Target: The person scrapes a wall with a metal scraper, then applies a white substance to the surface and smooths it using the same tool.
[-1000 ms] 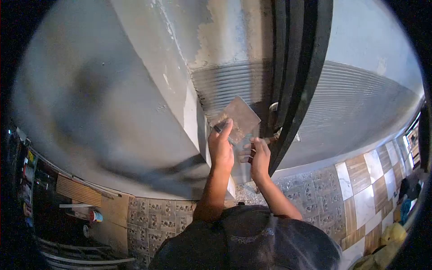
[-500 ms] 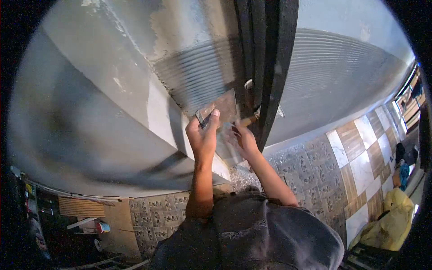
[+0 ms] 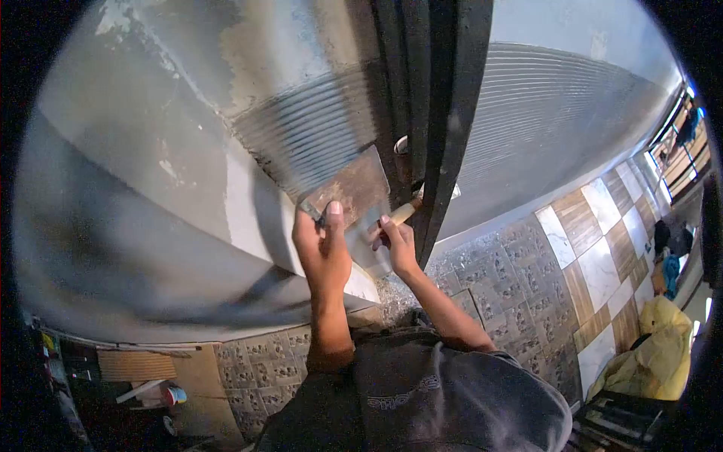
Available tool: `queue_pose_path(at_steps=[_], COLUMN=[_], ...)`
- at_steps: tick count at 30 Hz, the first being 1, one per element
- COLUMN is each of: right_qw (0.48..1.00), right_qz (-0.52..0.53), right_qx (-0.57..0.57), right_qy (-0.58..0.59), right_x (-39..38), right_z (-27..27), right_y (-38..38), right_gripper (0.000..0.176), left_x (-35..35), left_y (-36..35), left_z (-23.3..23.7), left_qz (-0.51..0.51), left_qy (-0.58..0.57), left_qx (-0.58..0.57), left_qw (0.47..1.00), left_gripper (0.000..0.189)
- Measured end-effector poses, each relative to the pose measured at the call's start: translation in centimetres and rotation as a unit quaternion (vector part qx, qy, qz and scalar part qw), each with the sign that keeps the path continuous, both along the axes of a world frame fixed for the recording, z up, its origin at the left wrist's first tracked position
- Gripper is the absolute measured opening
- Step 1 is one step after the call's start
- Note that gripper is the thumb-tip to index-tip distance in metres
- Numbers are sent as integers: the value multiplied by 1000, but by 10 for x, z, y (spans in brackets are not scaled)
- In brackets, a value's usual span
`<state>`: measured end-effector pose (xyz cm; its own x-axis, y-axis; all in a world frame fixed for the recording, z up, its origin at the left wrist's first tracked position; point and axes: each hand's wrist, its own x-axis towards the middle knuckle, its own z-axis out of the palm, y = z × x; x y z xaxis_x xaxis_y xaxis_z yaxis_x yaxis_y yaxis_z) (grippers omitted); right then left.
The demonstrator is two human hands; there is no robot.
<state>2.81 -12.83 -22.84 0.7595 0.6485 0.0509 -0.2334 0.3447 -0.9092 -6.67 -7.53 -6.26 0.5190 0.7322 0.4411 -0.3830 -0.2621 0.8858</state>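
Observation:
My left hand [image 3: 325,260] is closed on the edge of a flat rectangular trowel plate [image 3: 350,188], thumb on top. The plate has a brownish, smeared face and is held at a tilt in front of the wall. Just to the right, my right hand [image 3: 395,245] is closed round the pale wooden handle of a tool [image 3: 405,213]. That handle points up and right toward a dark upright frame [image 3: 452,135], which partly hides its far end. A blurred pale shape lies below the plate between my hands; I cannot make it out.
Combed, ridged grey coating [image 3: 320,124] covers the wall ahead, and more ridges [image 3: 542,105] run along the right-hand wall. Patterned floor tiles [image 3: 501,294] carry whitish debris near the wall's foot. A yellow sheet [image 3: 655,346] lies at right; a small bucket [image 3: 175,395] stands at lower left.
The view has shifted slightly, and both hands appear a little further left and lower. The right hand is less blurred, and more of the wooden handle shows.

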Motion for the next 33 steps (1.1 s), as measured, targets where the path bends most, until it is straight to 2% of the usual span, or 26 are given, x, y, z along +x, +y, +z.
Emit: queue_pose_path(at_steps=[1, 4, 8, 10, 11, 13, 14, 15, 17, 18, 20, 21, 22, 23, 24, 25, 26, 27, 29, 32, 33], right_qw=[1000, 981, 976, 982, 982, 951, 934, 934, 909, 880, 857, 862, 806, 804, 842, 872, 868, 860, 854, 839, 839], right_qz=[-6, 118, 166, 162, 165, 206, 180, 180, 176, 196, 282, 343, 358, 358, 362, 363, 390, 415, 393, 361, 363], right_qx=[0, 138, 133, -40, -38, -143, -84, -81, -124, -139, -142, -130, -163, -166, -112, -57, -96, -136, -178, -235, -234], right_qy=[0, 71, 51, -93, -88, -181, -298, -297, -356, -410, -407, -350, -442, -444, -385, -322, -293, -263, -291, -332, -332], right_x=[1, 5, 20, 27, 25, 22, 17, 8, -16, -27, -41, -46, -57, -60, -63, -64, -55, -47, -43, -42, -41], right_z=[-3, -2, 13, 12, 10, 9, -13, -25, -50, -86, -109, -105, -174, -188, -196, -175, -154, -100, -102, -108, -114], right_y=[1, -5, -8, -1, 3, 11, 18, 21, 22, 27, 22, 16, 40, 42, 41, 37, 21, 2, 1, 1, 3], right_gripper=[46, 47, 44, 38, 38, 32, 25, 25, 19, 20, 28, 34, 49, 49, 52, 56, 55, 55, 51, 45, 45], left_x=[-1, -8, -7, -2, 0, 7, 9, 11, 17, 21, 49, 58, 63, 69, 72, 76, 80, 83, 86, 86, 86], left_y=[-5, -19, -14, -5, -4, -5, -4, -3, -6, -9, -4, -1, -1, -2, -2, 0, 2, 4, 5, 3, 1], left_z=[9, 34, 29, 19, 17, 12, 7, 1, -7, -8, -29, -45, -57, -67, -75, -82, -89, -92, -91, -84, -81], left_qz=[-6, 12, 21, 0, 3, 19, 30, 31, 59, 74, 16, -20, -21, -13, -5, -5, -33, -60, -42, -83, -67], left_qy=[0, -29, -35, -43, -38, -51, -47, -46, 40, 84, -15, -44, -47, 2, 52, 51, 57, 63, 87, 129, 159], left_qx=[0, 38, 77, 48, 49, -22, -8, -6, 9, 24, -14, -46, -49, -58, -67, -70, -68, -66, -50, -30, 17], left_qw=[1000, 999, 996, 998, 998, 998, 998, 998, 997, 993, 1000, 998, 997, 998, 996, 996, 996, 994, 994, 988, 985], left_gripper=[27, 22, 21, 21, 21, 20, 20, 20, 21, 21, 20, 22, 22, 22, 23, 23, 23, 23, 21, 17, 15])
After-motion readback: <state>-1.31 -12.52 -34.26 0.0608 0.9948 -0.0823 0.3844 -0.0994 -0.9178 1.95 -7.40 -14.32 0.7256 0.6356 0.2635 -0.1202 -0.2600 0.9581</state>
